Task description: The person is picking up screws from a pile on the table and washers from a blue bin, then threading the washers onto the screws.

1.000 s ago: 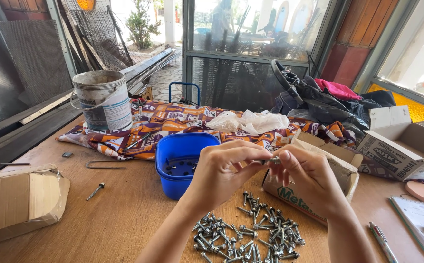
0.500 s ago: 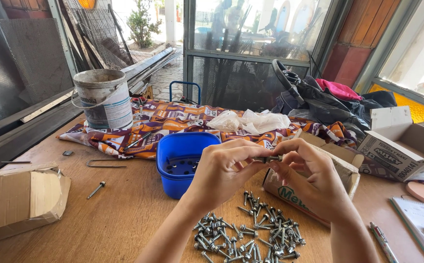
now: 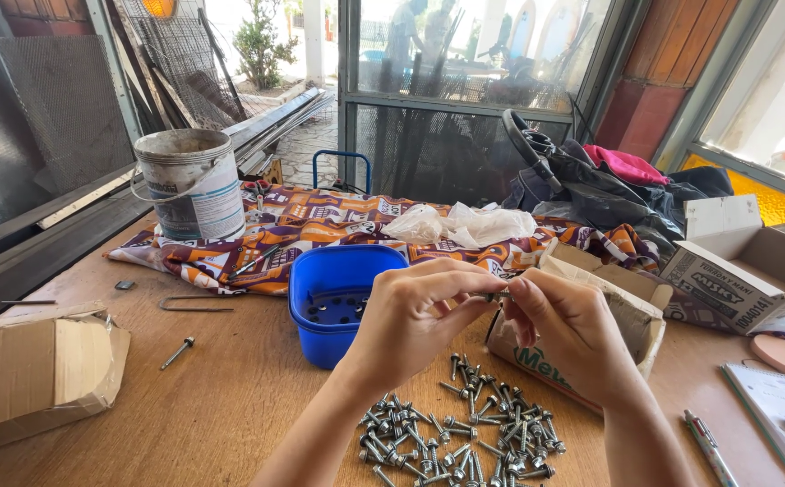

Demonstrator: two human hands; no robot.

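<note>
My left hand (image 3: 415,316) and my right hand (image 3: 568,329) meet in mid-air over the wooden table (image 3: 230,406). Between their fingertips they pinch one small metal screw (image 3: 498,296), held roughly level. Below the hands lies a loose pile of several grey screws (image 3: 460,428) with washers. Just left of my left hand stands a blue plastic tub (image 3: 338,302) with small dark parts at its bottom. An open brown cardboard box (image 3: 591,311) sits behind my right hand, partly hidden by it.
A paint-stained bucket (image 3: 192,183) stands on a patterned cloth (image 3: 320,225) with a crumpled plastic bag (image 3: 460,224). A flattened carton (image 3: 32,370) lies at left, a lone screw (image 3: 178,352) and bent wire (image 3: 196,304) near it. Boxes (image 3: 735,271), a pen (image 3: 706,446), notebook at right.
Both hands stay together on the screw; they have sunk slightly and the fingers have shifted a little around it. Nothing else has moved.
</note>
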